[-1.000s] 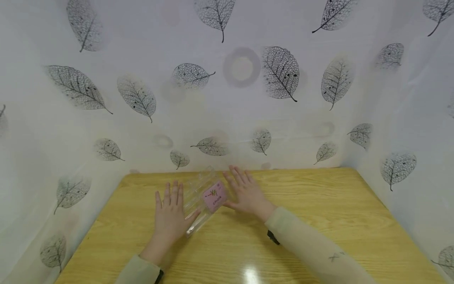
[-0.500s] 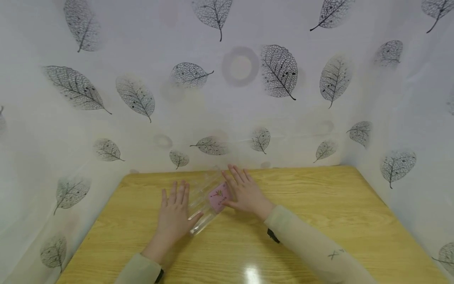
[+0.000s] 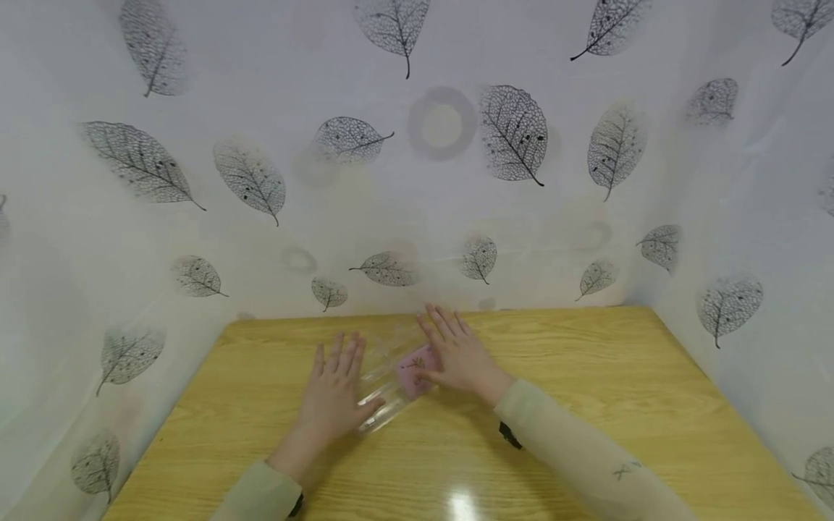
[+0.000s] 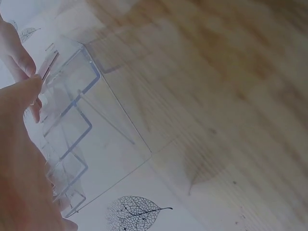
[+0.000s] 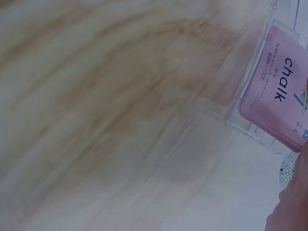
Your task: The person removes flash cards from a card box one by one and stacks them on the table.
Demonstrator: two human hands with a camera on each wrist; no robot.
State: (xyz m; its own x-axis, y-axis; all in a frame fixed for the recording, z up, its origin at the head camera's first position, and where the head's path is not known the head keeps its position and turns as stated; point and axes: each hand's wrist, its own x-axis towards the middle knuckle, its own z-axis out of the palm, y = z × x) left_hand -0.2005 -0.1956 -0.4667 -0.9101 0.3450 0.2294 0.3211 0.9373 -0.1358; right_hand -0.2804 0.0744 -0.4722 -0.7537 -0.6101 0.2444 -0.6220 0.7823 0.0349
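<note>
Between the two hands is a clear plastic rack [image 3: 381, 412] with several stepped slots, set at a slant on the table. A pink card [image 3: 410, 373] stands at its right end; the word "chalk" shows on the card [image 5: 274, 91] in the right wrist view. My left hand [image 3: 332, 401] lies along the rack's left side, fingers straight and thumb reaching to its near end. My right hand [image 3: 465, 365] is at the right side with straight, spread fingers. Its thumb overlaps the card. The rack's stepped edges [image 4: 79, 120] show in the left wrist view.
The wooden table [image 3: 586, 391] extends around the hands. A pale curtain [image 3: 417, 202] printed with leaves closes off the back and both sides, meeting the table's far edge close behind the fingertips.
The rack and its pink card have shifted right and turned somewhat clockwise. My left hand has moved right along with it; my right hand has moved only slightly right, its thumb now covering more of the card.
</note>
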